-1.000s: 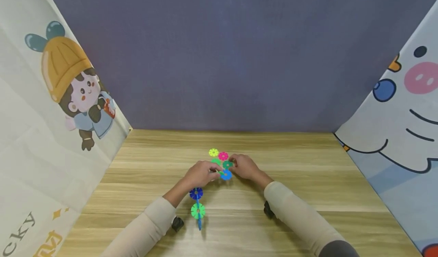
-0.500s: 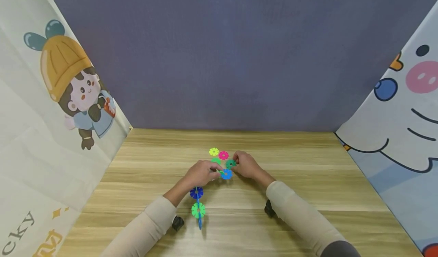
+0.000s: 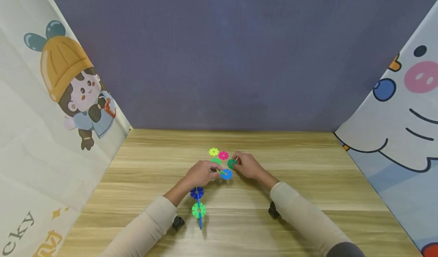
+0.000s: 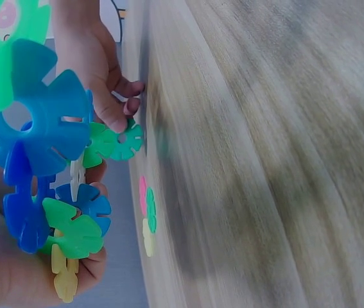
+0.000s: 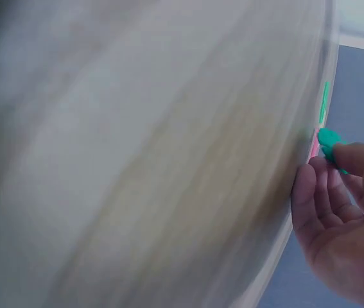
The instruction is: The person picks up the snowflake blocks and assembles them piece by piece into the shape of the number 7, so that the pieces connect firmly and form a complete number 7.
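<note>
Just both hands (image 3: 202, 174) (image 3: 249, 165) pinching snowflake discs (image 3: 226, 173) above table (image 3: 308, 196).

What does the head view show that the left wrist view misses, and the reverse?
Only the head view shows the whole chain trailing toward the person, both sleeves, and the cartoon side panels. Only the left wrist view shows, close up, the left hand gripping the chain's slotted discs. Both show the right hand pinching a teal disc and loose discs on the table.
</note>
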`<state>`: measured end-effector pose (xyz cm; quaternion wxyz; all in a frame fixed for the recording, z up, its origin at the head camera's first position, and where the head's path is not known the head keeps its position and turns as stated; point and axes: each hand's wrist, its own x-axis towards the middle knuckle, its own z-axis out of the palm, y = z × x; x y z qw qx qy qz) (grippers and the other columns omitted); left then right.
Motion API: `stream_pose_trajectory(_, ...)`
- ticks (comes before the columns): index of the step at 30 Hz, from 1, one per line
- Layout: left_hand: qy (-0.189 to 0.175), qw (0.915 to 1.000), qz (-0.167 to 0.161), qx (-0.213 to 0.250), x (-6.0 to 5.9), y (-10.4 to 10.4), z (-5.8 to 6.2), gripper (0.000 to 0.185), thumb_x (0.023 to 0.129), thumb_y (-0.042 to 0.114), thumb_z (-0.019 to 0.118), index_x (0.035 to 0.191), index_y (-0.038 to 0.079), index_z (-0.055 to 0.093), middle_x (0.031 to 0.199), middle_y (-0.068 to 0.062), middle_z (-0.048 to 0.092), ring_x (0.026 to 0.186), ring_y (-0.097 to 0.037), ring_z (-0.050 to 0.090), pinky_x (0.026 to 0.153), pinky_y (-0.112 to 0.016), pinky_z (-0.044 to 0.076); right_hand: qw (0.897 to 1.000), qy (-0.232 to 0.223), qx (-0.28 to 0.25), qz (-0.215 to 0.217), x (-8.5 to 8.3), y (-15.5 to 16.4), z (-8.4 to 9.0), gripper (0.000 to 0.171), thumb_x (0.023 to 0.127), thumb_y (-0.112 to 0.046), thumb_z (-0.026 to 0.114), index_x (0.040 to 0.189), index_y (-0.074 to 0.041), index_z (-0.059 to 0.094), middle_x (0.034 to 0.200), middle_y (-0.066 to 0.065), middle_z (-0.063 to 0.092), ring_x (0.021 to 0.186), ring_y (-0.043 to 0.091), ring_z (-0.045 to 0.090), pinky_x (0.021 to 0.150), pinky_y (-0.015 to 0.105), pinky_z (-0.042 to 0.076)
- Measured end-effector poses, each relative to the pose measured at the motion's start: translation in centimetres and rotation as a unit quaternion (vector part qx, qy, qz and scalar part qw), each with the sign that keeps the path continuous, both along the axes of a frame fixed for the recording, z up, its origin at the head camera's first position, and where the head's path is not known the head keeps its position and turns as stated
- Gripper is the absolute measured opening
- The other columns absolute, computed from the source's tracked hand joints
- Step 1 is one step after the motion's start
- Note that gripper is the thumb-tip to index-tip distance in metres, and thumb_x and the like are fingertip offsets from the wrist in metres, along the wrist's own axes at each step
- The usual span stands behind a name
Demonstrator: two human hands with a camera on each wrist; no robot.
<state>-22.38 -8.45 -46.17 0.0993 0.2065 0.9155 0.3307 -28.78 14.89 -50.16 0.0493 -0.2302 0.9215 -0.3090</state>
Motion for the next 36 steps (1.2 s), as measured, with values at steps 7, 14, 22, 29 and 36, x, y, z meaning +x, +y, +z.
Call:
stream_pose_trajectory(7, 0.001, 1.0, 0.008, -0.005, -0.2, 0.0, -0.1, 0.019, 0.1, 0.027, 0.066, 0.115, 0.022, 0.076, 0.1, 0.001, 0.076, 0.078, -0.006, 0.065, 0.066, -0.028, 0.053, 1.0, 0.009, -0.016, 0.003, 0.1, 0.4, 0.0, 0.017, 0.099, -0.016, 0.066, 0.115, -0.01, 0.064, 0.083, 0.0, 0.066, 0.068, 0.009, 0.055, 0.066, 0.026, 0.047)
stream_pose_trajectory(14, 0.002, 0.9999, 0.014, -0.008, -0.5, 0.0, -0.1, 0.021, 0.1, 0.029, 0.066, 0.116, 0.022, 0.076, 0.097, 0.004, 0.076, 0.077, -0.005, 0.064, 0.066, -0.027, 0.053, 1.0, -0.003, -0.029, 0.012, 0.5, 0.7, 0.3, 0.017, 0.1, -0.017, 0.064, 0.114, -0.007, 0.061, 0.079, -0.002, 0.061, 0.062, 0.008, 0.05, 0.059, 0.023, 0.043)
stream_pose_trajectory(22, 0.0, 0.9998, 0.02, -0.008, -0.7, 0.0, -0.1, 0.02, 0.1, 0.03, 0.066, 0.116, 0.022, 0.076, 0.097, 0.005, 0.076, 0.077, -0.005, 0.065, 0.067, -0.027, 0.053, 0.998, -0.02, -0.045, 0.027, 0.7, 1.3, 0.4, 0.019, 0.102, -0.016, 0.061, 0.118, -0.006, 0.057, 0.076, 0.0, 0.063, 0.061, 0.01, 0.056, 0.056, 0.023, 0.046)
stream_pose_trajectory(29, -0.005, 0.9996, 0.027, -0.006, -1.0, -0.1, 0.0, 0.021, 0.1, 0.03, 0.065, 0.116, 0.023, 0.076, 0.096, 0.005, 0.076, 0.076, -0.005, 0.064, 0.066, -0.028, 0.053, 0.998, -0.01, -0.04, 0.048, 0.7, 1.7, 0.6, 0.018, 0.102, -0.015, 0.063, 0.118, -0.01, 0.063, 0.075, 0.0, 0.067, 0.059, 0.007, 0.057, 0.053, 0.022, 0.047)
stream_pose_trajectory(36, 0.0, 0.9995, 0.031, -0.006, -1.2, -0.2, 0.0, 0.02, 0.1, 0.029, 0.065, 0.116, 0.023, 0.076, 0.096, 0.005, 0.075, 0.074, -0.005, 0.063, 0.065, -0.028, 0.052, 0.996, 0.007, -0.045, 0.071, 0.8, 1.8, 0.6, 0.008, 0.1, -0.014, 0.065, 0.108, -0.015, 0.065, 0.075, 0.0, 0.068, 0.064, 0.004, 0.059, 0.061, 0.022, 0.05)
